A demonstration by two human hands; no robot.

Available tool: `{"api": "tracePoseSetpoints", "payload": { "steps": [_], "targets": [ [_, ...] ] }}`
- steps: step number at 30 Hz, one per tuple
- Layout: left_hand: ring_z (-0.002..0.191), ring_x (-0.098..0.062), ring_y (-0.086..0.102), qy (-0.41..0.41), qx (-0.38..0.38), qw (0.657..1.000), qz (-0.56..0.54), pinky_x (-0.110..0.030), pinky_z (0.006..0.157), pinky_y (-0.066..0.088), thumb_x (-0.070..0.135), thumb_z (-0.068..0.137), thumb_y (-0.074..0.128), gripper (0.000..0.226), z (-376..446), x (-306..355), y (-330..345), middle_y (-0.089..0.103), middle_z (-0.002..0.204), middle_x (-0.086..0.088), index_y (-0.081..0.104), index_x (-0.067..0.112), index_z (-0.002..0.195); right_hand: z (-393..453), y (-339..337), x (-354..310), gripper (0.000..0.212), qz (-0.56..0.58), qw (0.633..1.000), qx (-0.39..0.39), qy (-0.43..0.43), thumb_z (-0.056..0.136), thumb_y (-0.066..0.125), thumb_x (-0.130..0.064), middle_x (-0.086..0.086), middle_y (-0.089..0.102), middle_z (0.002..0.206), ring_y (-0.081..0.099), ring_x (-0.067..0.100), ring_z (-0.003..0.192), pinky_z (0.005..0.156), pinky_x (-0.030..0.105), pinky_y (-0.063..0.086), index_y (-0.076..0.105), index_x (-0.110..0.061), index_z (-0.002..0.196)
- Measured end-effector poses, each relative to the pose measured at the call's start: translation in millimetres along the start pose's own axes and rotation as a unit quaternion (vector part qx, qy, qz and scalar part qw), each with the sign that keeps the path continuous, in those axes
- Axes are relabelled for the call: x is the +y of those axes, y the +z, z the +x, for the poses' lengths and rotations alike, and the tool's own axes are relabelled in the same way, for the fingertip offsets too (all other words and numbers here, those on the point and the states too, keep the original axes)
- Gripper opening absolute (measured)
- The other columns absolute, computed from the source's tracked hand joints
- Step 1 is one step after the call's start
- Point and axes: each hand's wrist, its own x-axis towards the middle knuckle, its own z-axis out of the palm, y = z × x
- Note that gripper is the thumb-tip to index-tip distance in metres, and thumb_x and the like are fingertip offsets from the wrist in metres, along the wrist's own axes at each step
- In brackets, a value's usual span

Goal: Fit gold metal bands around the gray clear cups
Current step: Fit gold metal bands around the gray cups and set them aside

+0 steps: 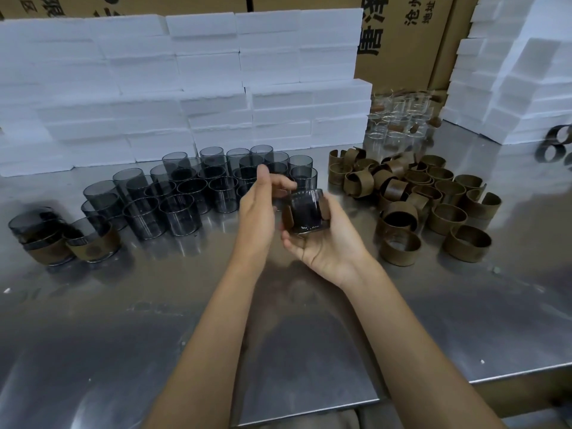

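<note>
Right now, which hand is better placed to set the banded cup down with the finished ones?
Left, probably. The left hand is open and nearer the finished cups at the table's left; the right hand holds the banded cup.

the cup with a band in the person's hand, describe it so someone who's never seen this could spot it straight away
On the steel table, bare gray cups stand left of centre and loose gold bands lie to the right. Between the two groups, above the table, the right hand holds one gray cup. Unlike its neighbours, it is off the table, tilted, with a gold band around it.
</note>
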Motion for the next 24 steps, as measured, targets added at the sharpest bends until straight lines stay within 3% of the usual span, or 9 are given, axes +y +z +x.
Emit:
{"api": "tracePoseSetpoints", "payload": {
  "steps": [3,5,7,10,12,15,19,21,24],
  "targets": [
    [0.097,-0.009,0.065,-0.029,-0.027,0.998,-0.045,-0.03,0.082,0.049,0.021,0.099,0.049,0.018,3,4,-3,0.072,0.108,-0.004,0.066,0.018,0.101,0,-4,-5,0.058,0.037,0.999,0.009,-0.028,0.1,0.049,-0.055,0.021,0.072,0.091,0.071,0.026,0.074,0.067,0.031,0.061,0.066,-0.001,0.116],
    [0.096,-0.007,0.063,-0.034,-0.071,0.995,-0.066,-0.028,0.078,0.051,0.023,0.077,0.058,0.032,2,3,-3,0.068,0.112,-0.003,0.064,0.022,0.108,1,-5,-7,0.058,0.053,0.997,0.019,-0.046,0.101,0.048,-0.054,0.02,0.073,0.097,0.07,0.025,0.08,0.074,0.03,0.06,0.066,-0.002,0.118],
    [0.101,-0.005,0.061,-0.022,-0.109,0.994,-0.02,-0.023,0.082,0.051,0.033,0.067,0.069,0.05,-3,-1,1,0.062,0.121,0.003,0.059,0.034,0.116,3,-6,-7,0.058,0.078,0.993,0.025,-0.08,0.104,0.044,-0.053,0.021,0.071,0.116,0.069,0.028,0.099,0.094,0.034,0.056,0.064,-0.004,0.127],
    [0.113,-0.004,0.057,0.012,-0.091,0.993,0.076,-0.009,0.084,0.047,0.032,0.078,0.086,0.06,-8,-11,12,0.051,0.133,0.005,0.05,0.043,0.125,4,-2,-5,0.062,0.087,0.99,0.028,-0.108,0.107,0.035,-0.052,0.024,0.059,0.141,0.056,0.033,0.133,0.117,0.042,0.04,0.057,-0.003,0.138],
    [0.109,-0.006,0.062,0.011,-0.037,0.997,0.071,-0.01,0.081,0.049,0.023,0.089,0.08,0.05,-6,-16,12,0.057,0.13,0.002,0.053,0.032,0.131,4,2,-4,0.049,0.069,0.989,0.037,-0.122,0.11,0.034,-0.039,0.024,0.061,0.134,0.057,0.033,0.13,0.113,0.039,0.044,0.06,-0.003,0.13],
    [0.113,-0.022,0.069,-0.085,-0.024,0.989,-0.117,-0.023,0.087,0.057,0.01,0.099,0.064,0.039,4,-18,3,0.068,0.128,-0.01,0.057,0.014,0.138,4,4,-3,0.025,0.044,0.983,0.042,-0.172,0.109,0.039,-0.01,0.014,0.068,0.117,0.065,0.021,0.11,0.097,0.028,0.053,0.061,-0.011,0.121],
    [0.122,-0.027,0.065,-0.174,-0.082,0.922,-0.337,-0.035,0.104,0.053,0.008,0.1,0.054,0.038,10,-15,-6,0.068,0.129,-0.018,0.058,0.004,0.138,4,2,-1,0.031,-0.013,0.969,0.054,-0.239,0.102,0.049,0.004,0.014,0.064,0.132,0.061,0.021,0.123,0.11,0.03,0.046,0.059,-0.013,0.127],
    [0.119,-0.025,0.066,-0.172,-0.1,0.912,-0.358,-0.034,0.105,0.052,0.012,0.097,0.056,0.033,9,-14,-7,0.071,0.121,-0.015,0.062,0.005,0.129,4,2,-1,0.03,-0.02,0.97,0.054,-0.235,0.1,0.053,0.004,0.017,0.063,0.135,0.06,0.02,0.126,0.111,0.029,0.045,0.06,-0.01,0.126],
    [0.125,-0.026,0.061,-0.16,-0.117,0.908,-0.368,-0.036,0.112,0.047,0.008,0.101,0.05,0.033,7,-16,-9,0.066,0.13,-0.017,0.058,0.004,0.133,4,2,-2,0.035,-0.02,0.972,0.048,-0.23,0.098,0.055,0.005,0.016,0.064,0.136,0.061,0.019,0.127,0.108,0.025,0.047,0.058,-0.003,0.132]
  ]
}}
